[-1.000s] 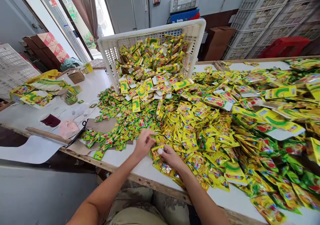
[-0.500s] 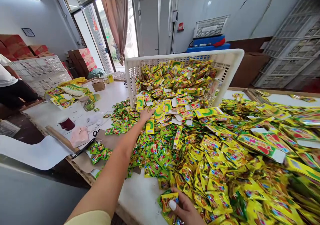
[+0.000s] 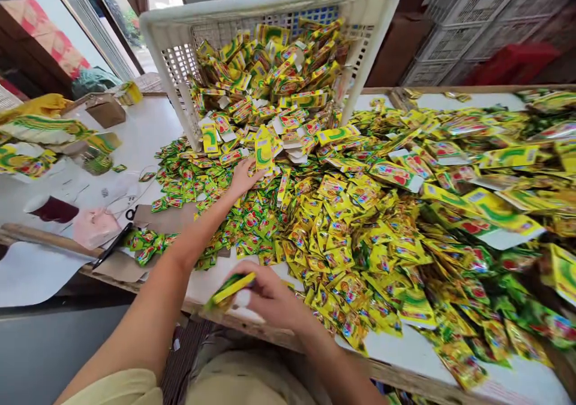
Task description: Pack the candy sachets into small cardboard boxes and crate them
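My left hand (image 3: 245, 177) reaches to the pile in front of the white basket (image 3: 162, 75), its fingers closed on a flat yellow box (image 3: 263, 152). Near the table's front edge, my right hand (image 3: 265, 291) grips some small yellow and green packets (image 3: 231, 289), blurred by motion. Flat yellow boxes (image 3: 270, 84) fill the tipped basket and spill from its open side. Green packets (image 3: 254, 219) lie just below my left hand, and yellow packets (image 3: 342, 237) are heaped to the right of my right hand.
More flat boxes (image 3: 490, 213) cover the right side. On the left are a dark red cup (image 3: 54, 209), a pink cloth (image 3: 95, 226), black scissors (image 3: 130, 214), a jar (image 3: 96, 161) and a brown box (image 3: 105, 112). Crates (image 3: 468, 3) stand behind.
The view has tilted down. My right hand has lifted its packets off the table's front area and turned them. My left hand has closed on a yellow box at the pile.
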Demonstrator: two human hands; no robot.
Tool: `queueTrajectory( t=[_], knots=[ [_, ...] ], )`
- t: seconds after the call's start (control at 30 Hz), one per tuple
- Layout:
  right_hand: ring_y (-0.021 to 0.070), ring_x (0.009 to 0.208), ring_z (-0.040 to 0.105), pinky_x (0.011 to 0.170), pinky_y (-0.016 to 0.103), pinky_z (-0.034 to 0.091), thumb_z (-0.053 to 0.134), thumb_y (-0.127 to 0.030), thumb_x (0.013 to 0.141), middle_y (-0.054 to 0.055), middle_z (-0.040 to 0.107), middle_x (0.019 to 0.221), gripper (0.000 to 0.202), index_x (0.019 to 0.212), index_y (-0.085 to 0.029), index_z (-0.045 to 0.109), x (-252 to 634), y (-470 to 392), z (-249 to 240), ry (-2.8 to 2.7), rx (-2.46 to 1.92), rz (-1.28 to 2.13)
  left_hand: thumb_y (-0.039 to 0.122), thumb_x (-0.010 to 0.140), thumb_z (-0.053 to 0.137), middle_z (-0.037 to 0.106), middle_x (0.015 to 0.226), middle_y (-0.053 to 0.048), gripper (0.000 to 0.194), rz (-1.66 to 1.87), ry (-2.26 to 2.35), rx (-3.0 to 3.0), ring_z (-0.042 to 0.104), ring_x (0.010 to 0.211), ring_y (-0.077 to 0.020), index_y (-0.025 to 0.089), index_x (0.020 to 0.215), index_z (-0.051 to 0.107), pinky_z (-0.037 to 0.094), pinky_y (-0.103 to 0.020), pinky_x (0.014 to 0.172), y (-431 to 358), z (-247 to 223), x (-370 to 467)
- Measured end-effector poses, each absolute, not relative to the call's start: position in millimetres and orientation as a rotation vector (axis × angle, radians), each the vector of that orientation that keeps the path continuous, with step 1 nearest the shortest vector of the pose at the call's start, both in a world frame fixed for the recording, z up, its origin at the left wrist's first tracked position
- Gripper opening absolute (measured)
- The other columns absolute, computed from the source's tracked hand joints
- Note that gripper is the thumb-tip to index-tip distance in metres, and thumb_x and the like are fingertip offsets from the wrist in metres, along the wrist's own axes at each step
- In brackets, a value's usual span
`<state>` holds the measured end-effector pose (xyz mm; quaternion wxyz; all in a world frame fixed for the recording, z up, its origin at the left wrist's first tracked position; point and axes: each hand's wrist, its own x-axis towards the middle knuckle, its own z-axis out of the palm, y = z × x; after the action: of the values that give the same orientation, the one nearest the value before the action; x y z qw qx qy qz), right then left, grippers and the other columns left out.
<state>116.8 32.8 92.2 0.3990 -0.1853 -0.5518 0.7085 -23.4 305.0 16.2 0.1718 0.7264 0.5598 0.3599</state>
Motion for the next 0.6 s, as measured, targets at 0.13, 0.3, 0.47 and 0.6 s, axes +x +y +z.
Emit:
queueTrajectory(
  t=[0.13, 0.3, 0.47, 0.6],
  knots=[
    [0.0139, 0.064, 0.057, 0.059, 0.028, 0.049, 0.07, -0.047, 0.077, 0.0, 0.061, 0.077, 0.03, 0.094, -0.025, 0.06, 159, -9, 15, -0.82, -0.737, 1.886, 0.048, 0.077, 0.067, 0.053, 0.134, -0.013, 0.057, 0.994, 1.372, 2.134, 0.044, 0.128, -0.0298, 0.02, 0.125, 0.056, 0.035, -0.044, 0.107, 263, 21, -5],
    [0.0143, 0.059, 0.054, 0.054, 0.031, 0.051, 0.077, -0.054, 0.064, 0.001, 0.06, 0.082, 0.051, 0.105, -0.028, 0.061, 189, -48, -20, -0.54, -1.036, 1.817, 0.044, 0.083, 0.061, 0.052, 0.137, -0.01, 0.051, 0.953, 1.177, 2.149, 0.048, 0.127, -0.0253, 0.022, 0.128, 0.053, 0.04, -0.038, 0.104, 225, 45, -8],
    [0.0172, 0.065, 0.056, 0.057, 0.034, 0.053, 0.077, -0.053, 0.064, 0.002, 0.062, 0.083, 0.056, 0.111, -0.028, 0.059, 187, -39, -17, -0.573, -1.163, 1.667, 0.039, 0.078, 0.069, 0.062, 0.119, -0.011, 0.044, 0.995, 1.461, 2.197, 0.054, 0.117, -0.0272, 0.017, 0.115, 0.061, 0.039, -0.043, 0.104, 169, 59, -38],
    [0.0202, 0.079, 0.059, 0.058, 0.032, 0.053, 0.077, -0.05, 0.063, 0.003, 0.063, 0.093, 0.059, 0.114, -0.028, 0.057, 174, -18, -13, -0.509, -1.205, 1.567, 0.04, 0.075, 0.07, 0.064, 0.109, -0.009, 0.044, 0.936, 1.304, 1.939, 0.06, 0.097, -0.0215, 0.021, 0.114, 0.062, 0.052, -0.032, 0.078, 86, 49, -28]
  ],
)
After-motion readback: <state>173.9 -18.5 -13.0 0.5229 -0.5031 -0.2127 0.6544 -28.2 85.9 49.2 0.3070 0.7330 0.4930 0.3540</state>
